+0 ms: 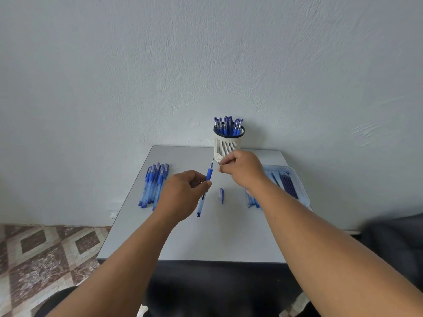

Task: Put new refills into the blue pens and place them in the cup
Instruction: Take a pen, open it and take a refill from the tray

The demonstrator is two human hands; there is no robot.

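While the left hand (pixel 183 193) pinches the pen (pixel 205 188), tip pointing up toward the cup (pixel 226 145), the right hand (pixel 242 170) pinches something tiny above the grey table (pixel 206 239) by a white wall (pixel 160 65).

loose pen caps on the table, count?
1. A single blue cap lies on the table between the hands, just right of the pen the left hand holds. Others could be hidden behind the forearms.

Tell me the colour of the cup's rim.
Dark, black or navy, above a cream slotted wall on the cup; the head view shows it.
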